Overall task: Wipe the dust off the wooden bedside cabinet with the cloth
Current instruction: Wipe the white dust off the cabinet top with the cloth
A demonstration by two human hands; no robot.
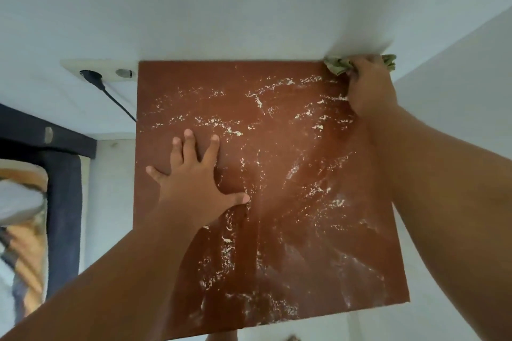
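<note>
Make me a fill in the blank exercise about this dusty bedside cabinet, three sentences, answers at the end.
The right hand grips the green cloth at the far ____ corner of the wooden bedside cabinet.
The left hand rests flat on the cabinet, amid streaks of white ____.
A ____ plug sits in the wall socket left of the cabinet.
Missing words: right; dust; black.
</note>
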